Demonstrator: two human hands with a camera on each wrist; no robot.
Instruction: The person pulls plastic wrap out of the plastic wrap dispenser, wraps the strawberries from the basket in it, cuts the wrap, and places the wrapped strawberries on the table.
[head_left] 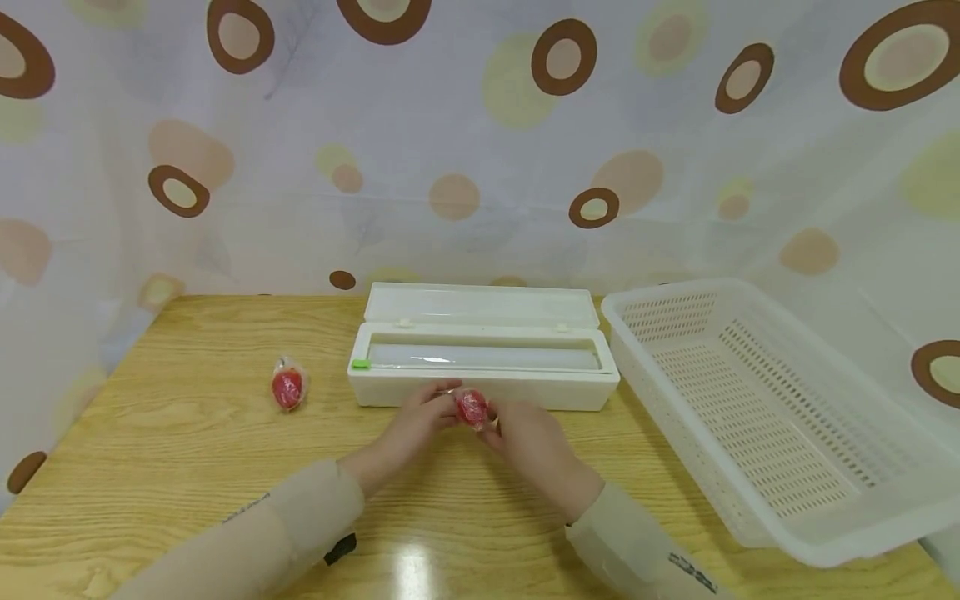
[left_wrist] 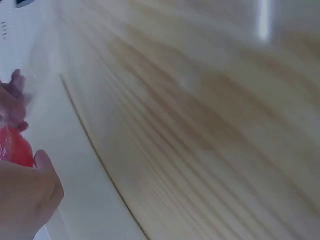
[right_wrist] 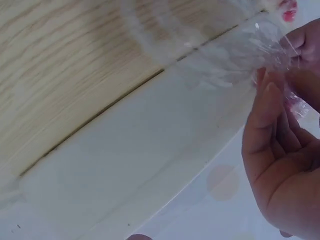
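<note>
A small red fruit [head_left: 471, 408] wrapped in crinkled cling film is held between the two hands, in front of the white box; its exact kind is hidden by the film. My left hand [head_left: 423, 417] grips it from the left, and the red side shows beside the thumb in the left wrist view. From the right, my right hand [head_left: 532, 442] pinches the gathered cling film [right_wrist: 272, 55] between thumb and fingers. Just behind the hands stands a white cling film dispenser [head_left: 483, 390], its lid [head_left: 480, 306] raised and a film roll [head_left: 487, 357] inside.
Another wrapped red fruit [head_left: 288, 387] lies on the wooden table [head_left: 187, 467] to the left. A large white perforated basket [head_left: 750, 400] stands at the right, close to the dispenser. A patterned curtain [head_left: 465, 150] hangs behind the table.
</note>
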